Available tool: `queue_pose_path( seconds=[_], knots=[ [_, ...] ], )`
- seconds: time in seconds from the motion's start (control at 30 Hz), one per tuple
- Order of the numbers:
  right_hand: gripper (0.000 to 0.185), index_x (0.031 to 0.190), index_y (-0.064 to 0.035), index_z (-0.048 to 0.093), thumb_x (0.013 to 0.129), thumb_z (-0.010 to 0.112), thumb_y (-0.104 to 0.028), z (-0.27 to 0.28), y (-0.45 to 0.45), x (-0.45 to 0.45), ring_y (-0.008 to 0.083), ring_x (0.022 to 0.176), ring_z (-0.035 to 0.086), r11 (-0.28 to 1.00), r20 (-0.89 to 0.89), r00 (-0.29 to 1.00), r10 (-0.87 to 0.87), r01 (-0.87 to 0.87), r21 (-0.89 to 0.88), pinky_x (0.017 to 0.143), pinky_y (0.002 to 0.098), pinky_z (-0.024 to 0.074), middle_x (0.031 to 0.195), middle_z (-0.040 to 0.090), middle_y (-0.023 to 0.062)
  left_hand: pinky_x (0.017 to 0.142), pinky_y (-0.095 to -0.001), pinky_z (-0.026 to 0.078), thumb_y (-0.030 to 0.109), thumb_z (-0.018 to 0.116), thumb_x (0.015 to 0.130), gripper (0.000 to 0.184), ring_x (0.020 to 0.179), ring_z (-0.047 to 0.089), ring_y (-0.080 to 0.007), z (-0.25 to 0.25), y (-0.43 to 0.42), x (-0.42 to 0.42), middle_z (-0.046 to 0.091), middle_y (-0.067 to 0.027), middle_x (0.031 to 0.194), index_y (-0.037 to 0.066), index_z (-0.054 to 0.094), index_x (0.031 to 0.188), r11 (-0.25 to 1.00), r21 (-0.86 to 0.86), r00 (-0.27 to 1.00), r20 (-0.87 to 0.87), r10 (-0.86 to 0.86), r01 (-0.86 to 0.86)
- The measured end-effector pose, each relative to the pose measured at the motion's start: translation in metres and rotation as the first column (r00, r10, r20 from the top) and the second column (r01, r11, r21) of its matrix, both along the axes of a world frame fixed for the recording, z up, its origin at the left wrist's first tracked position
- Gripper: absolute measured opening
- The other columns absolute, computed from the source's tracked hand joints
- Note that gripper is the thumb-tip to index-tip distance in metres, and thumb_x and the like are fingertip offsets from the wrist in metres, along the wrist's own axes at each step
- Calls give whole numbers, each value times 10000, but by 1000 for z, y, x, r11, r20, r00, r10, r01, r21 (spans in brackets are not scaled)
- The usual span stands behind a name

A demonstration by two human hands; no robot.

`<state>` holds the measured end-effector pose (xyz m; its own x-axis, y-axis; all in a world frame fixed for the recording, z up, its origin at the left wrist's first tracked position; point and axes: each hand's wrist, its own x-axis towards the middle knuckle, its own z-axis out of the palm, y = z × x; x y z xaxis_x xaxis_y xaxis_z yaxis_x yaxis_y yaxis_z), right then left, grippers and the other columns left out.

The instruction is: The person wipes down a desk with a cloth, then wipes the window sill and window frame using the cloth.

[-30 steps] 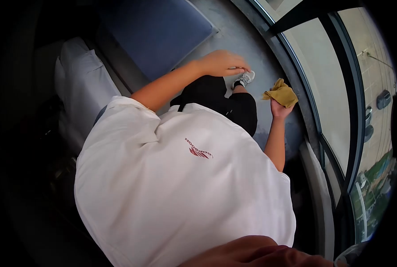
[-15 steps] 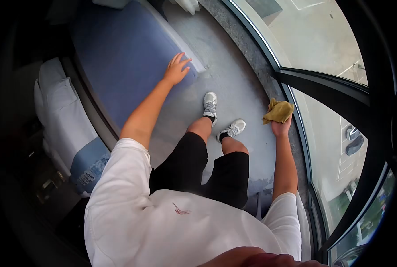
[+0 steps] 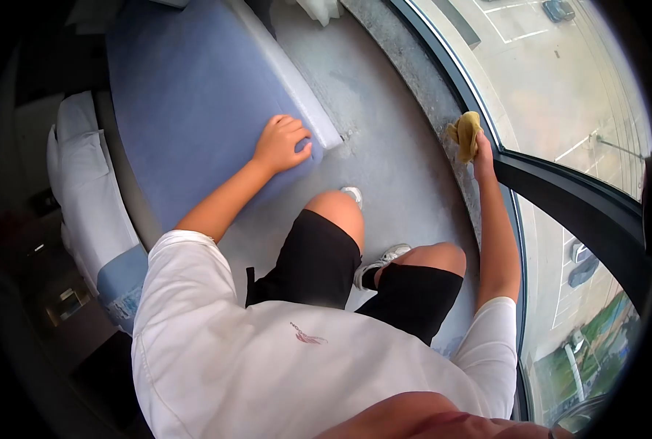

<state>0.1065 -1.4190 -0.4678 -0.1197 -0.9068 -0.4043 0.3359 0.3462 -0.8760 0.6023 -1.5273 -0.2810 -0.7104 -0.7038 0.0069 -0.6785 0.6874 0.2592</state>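
Note:
My right hand point(image 3: 484, 157) is closed on a yellow-brown cloth point(image 3: 466, 135), which is bunched up in front of the fingers. The hand and cloth are at the dark window frame point(image 3: 454, 73), over the grey stone ledge point(image 3: 406, 66); whether the cloth touches the frame I cannot tell. On the other side, my left hand point(image 3: 280, 145) is over the near corner of a flat blue surface point(image 3: 194, 95) with a pale edge. Its fingers are loosely curved, the thumb stands apart, and nothing is in it. Contact with the blue surface is not clear.
Tall curved window panes point(image 3: 538, 88) run along the right, with a parking area far below. Grey floor point(image 3: 384, 139) lies between the blue surface and the ledge. At left is a bed point(image 3: 92, 168) with white bedding. A white curtain hem point(image 3: 320, 9) hangs at the top.
My right hand has moved forward along the window with the cloth. My left hand has dropped back slightly and its spread fingers have curled. The knees are more bent, and the view has shifted.

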Motion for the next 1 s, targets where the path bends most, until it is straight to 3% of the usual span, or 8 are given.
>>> queue_pose_path(
  seconds=[0.03,0.1,0.13,0.23,0.37,0.5,0.7,1.0],
  knots=[
    [501,1257,37,590,1061,463,-406,14,-13,-5,197,1111,604,979,-390,915,102,-162,-126,938,335,455,1180,658,92,996,-413,423,220,690,782,132,903,605,-249,3,3,-4,626,-47,852,97,687,833,1000,1,1000,3,9,-9],
    [443,1230,8,601,1037,498,-377,43,-32,4,262,1067,615,924,-725,664,185,-368,-102,933,361,447,1142,662,101,972,-406,427,239,697,778,147,888,598,-250,5,13,-5,620,-46,837,97,676,809,1000,8,1000,25,13,-13],
    [430,1254,-8,601,1020,521,-360,49,-34,9,283,1079,606,901,-846,476,240,-433,13,941,374,441,1165,654,99,962,-405,429,258,702,779,163,884,598,-249,7,13,-3,620,-46,831,99,671,795,1000,2,999,41,3,-3],
    [457,1337,-29,578,974,576,-306,15,-21,22,288,1239,541,842,-992,-121,-34,-538,36,1053,407,404,1349,597,79,960,-408,425,278,707,782,189,883,593,-249,3,7,-5,619,-47,826,97,655,776,999,-34,998,53,-26,28],
    [566,1469,-42,468,933,605,-162,-7,-9,33,262,1474,353,806,-985,-115,-128,-591,-36,1235,438,236,1581,393,85,976,-415,417,273,706,784,192,887,589,-252,2,8,-8,617,-48,836,93,644,773,999,-42,999,47,-23,25],
    [555,1489,-60,446,969,579,-199,-6,-26,31,243,1508,291,589,-978,-128,-162,-808,9,1243,427,231,1601,369,67,988,-416,414,258,703,781,176,891,587,-253,1,8,-5,621,-50,850,90,652,789,999,-36,999,51,-18,19],
    [549,1511,-93,431,1000,549,-256,-31,5,11,241,1516,272,689,-994,-78,-82,-725,0,1247,408,232,1626,331,58,970,-411,411,213,682,779,132,908,593,-251,-4,9,-7,630,-38,852,87,670,815,996,-87,999,45,-30,34],
    [583,1516,-86,425,971,557,-246,-26,203,-43,267,1503,303,866,-985,-109,134,-470,170,1227,433,250,1613,350,90,992,-402,380,173,655,790,107,941,597,-252,1,7,-14,652,-40,891,80,676,838,995,-63,990,118,-74,81]
  ],
)
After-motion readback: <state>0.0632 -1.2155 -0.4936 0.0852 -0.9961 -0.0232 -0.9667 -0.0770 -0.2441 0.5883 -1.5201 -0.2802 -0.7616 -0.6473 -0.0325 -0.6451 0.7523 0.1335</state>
